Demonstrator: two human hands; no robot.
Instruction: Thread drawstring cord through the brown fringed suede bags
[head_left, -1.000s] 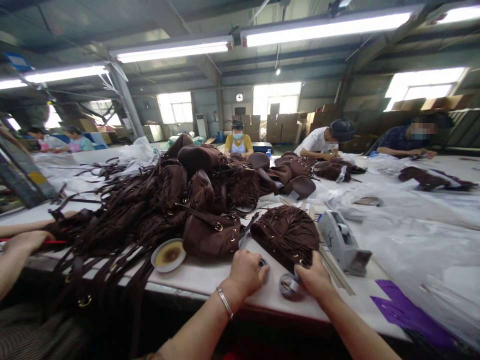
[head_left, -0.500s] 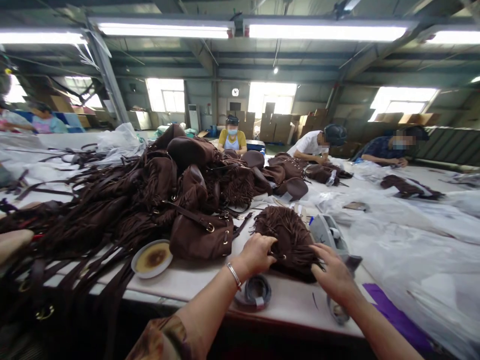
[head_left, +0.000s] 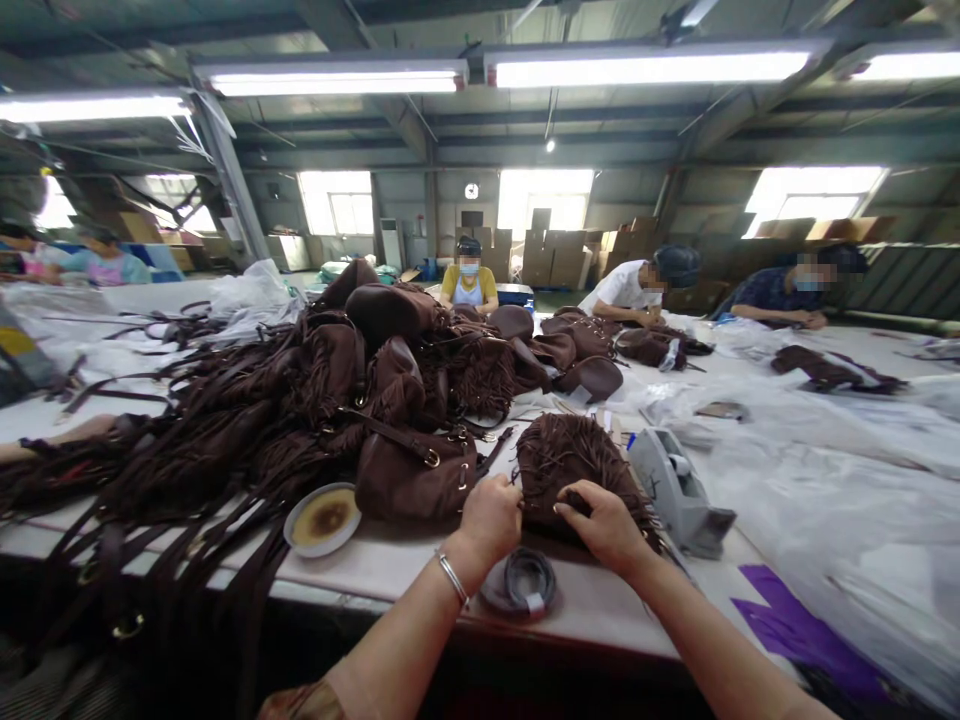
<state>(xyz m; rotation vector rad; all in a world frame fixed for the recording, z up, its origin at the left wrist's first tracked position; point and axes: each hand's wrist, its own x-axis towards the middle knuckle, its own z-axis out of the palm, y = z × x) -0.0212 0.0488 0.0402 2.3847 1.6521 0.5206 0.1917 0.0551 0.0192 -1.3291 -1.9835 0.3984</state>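
Note:
A dark brown fringed bag lies on the white table in front of me. My left hand, with a silver bangle at the wrist, is closed at the bag's left edge; what it pinches is too small to name. Over the bag's lower front, my right hand has its fingers pinched together on some of the dark fringe. Left of my left hand sits a smooth brown bag with a buckled strap. A coil of grey tape lies just below my hands.
A bowl of yellowish paste stands at the left. Behind it rises a heap of brown bags. To the right are a grey tape dispenser, purple material and clear plastic sheets. Several people work farther back; another person's arm reaches in at far left.
My right hand has moved left from the bag's right side onto its lower front and closed. My left hand has drawn back slightly to the bag's left edge. The view has shifted slightly.

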